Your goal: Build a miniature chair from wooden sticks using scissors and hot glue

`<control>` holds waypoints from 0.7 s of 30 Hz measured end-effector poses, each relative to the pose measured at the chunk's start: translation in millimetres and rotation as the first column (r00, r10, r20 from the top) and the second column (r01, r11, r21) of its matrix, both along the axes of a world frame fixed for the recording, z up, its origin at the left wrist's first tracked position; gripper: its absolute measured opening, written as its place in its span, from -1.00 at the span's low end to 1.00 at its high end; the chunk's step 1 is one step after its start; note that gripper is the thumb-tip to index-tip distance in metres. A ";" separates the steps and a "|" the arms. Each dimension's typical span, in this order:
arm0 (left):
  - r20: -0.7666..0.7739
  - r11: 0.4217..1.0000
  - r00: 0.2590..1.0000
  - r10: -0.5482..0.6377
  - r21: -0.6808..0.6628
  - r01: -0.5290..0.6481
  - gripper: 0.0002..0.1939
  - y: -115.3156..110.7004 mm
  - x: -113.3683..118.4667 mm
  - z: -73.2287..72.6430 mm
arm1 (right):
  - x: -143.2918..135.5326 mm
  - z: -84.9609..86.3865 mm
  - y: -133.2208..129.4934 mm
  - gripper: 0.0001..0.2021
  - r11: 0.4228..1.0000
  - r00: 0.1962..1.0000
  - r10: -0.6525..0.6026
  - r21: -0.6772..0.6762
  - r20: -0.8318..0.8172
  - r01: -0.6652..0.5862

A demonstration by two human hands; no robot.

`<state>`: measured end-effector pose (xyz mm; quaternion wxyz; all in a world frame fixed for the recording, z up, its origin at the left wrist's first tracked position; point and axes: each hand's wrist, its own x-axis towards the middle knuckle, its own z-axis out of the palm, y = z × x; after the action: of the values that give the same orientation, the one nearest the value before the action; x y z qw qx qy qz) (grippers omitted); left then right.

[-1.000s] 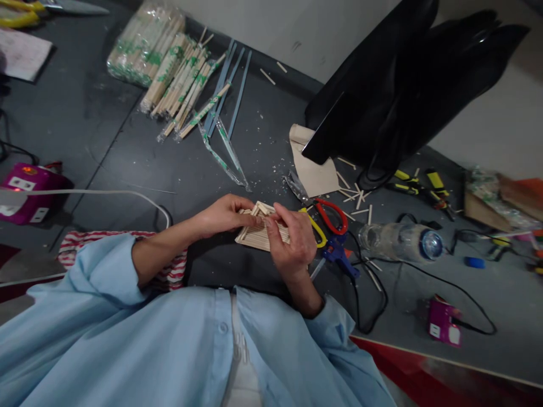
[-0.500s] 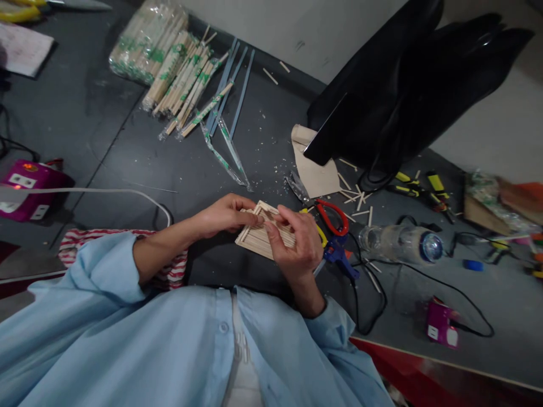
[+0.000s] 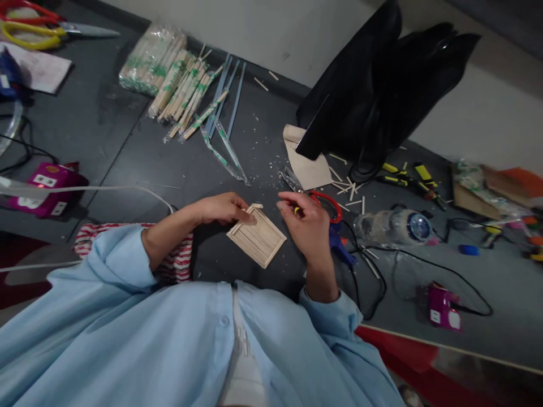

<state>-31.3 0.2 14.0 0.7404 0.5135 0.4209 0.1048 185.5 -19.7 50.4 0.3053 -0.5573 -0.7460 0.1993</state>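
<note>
A small panel of pale wooden sticks [image 3: 261, 239] is tilted over the dark table, with raised strips along part of its edge. My left hand [image 3: 223, 209] grips its upper left corner between thumb and fingers. To the right of the panel, apart from it, is my right hand [image 3: 306, 222], its thumb and index fingertips close together. Whether something small sits between them is too hard to make out. Behind my right hand lie red-handled pliers [image 3: 333, 204], partly covered, and a blue tool [image 3: 340, 246].
Wrapped chopsticks [image 3: 182, 87] and grey-blue strips [image 3: 236, 102] lie at the back. A black bag [image 3: 360, 85] stands by the wall. Rightward are a plastic bottle [image 3: 392, 226], loose stick pieces, cables and a purple socket box [image 3: 443, 307]. Scissors [image 3: 40, 28] lie at the far left.
My right hand has come off the panel and moved right. The panel is more exposed and turned, still in my left hand. The view has shifted slightly.
</note>
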 end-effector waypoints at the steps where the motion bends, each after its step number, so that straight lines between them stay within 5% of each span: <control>1: -0.064 0.995 0.997 -0.047 0.086 0.053 -0.67 0.9 -1.5 -0.4 | -0.7 -4.6 0.9 -0.83 0.999 1.000 0.018 -0.031 -0.010 -0.018; 5: -0.395 0.888 0.914 -0.092 0.383 0.255 -0.67 5.6 -10.7 6.6 | -5.5 -21.5 2.6 -0.84 0.992 0.996 0.089 -0.083 -0.023 -0.091; 9: -0.603 0.818 0.797 -0.024 0.446 0.362 -0.61 11.1 -24.4 18.4 | -11.3 -30.1 0.3 -0.84 0.985 0.991 0.132 -0.106 -0.016 -0.133; 21: -0.604 0.754 0.783 -0.152 0.441 0.487 -0.78 4.1 -10.8 19.5 | -24.5 -33.5 -5.0 -0.83 0.977 0.981 0.188 -0.107 0.052 -0.182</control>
<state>-42.1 4.3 33.4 0.4092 0.7871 0.4584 -0.0536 161.0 -24.7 16.9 0.2335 -0.5060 -0.7927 0.2471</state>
